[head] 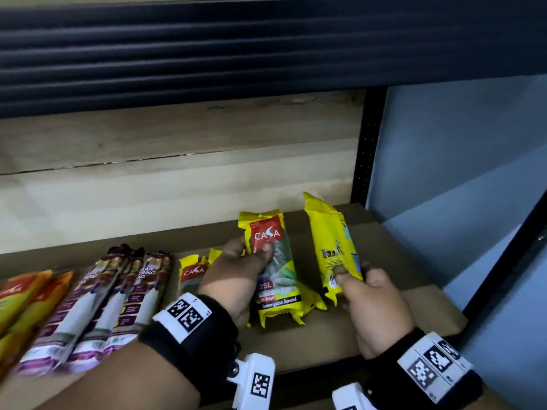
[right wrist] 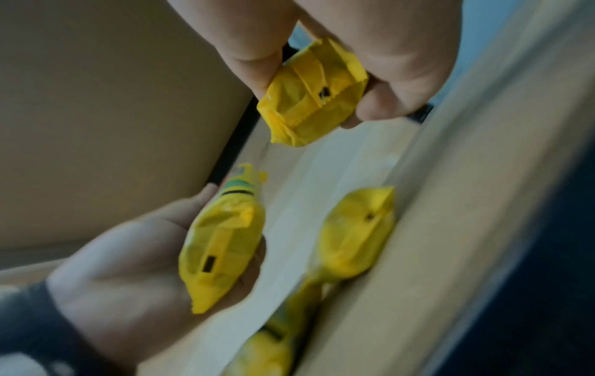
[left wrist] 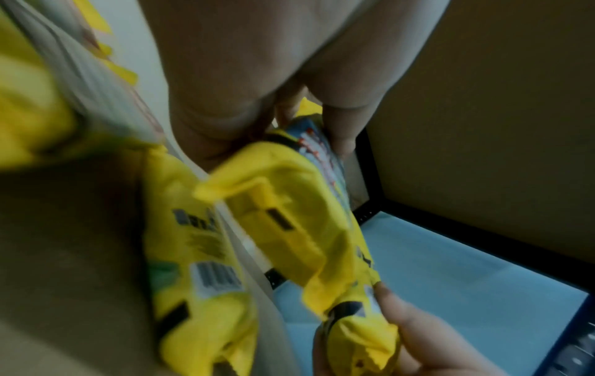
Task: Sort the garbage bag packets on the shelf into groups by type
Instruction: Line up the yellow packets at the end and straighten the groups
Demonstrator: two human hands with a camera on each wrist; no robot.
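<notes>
My left hand (head: 257,253) grips a yellow CASA packet (head: 276,270) by its upper half, thumb on the red label, lifted just over the brown shelf board (head: 390,315). Just right of it, my right hand (head: 353,275) pinches the bottom end of a second yellow packet (head: 331,244), upright with its printed back showing. The right wrist view shows that packet (right wrist: 314,94) between the fingers and the left hand's packet (right wrist: 222,241) below. The left wrist view is blurred; its yellow packet (left wrist: 283,203) reaches toward the right hand (left wrist: 425,333).
More yellow packets (head: 192,272) lie behind my left wrist. Several purple drawstring packets (head: 118,300) lie side by side further left, with orange packets (head: 23,294) at the far left. A black upright post (head: 364,149) and a blue wall (head: 458,173) bound the shelf's right end.
</notes>
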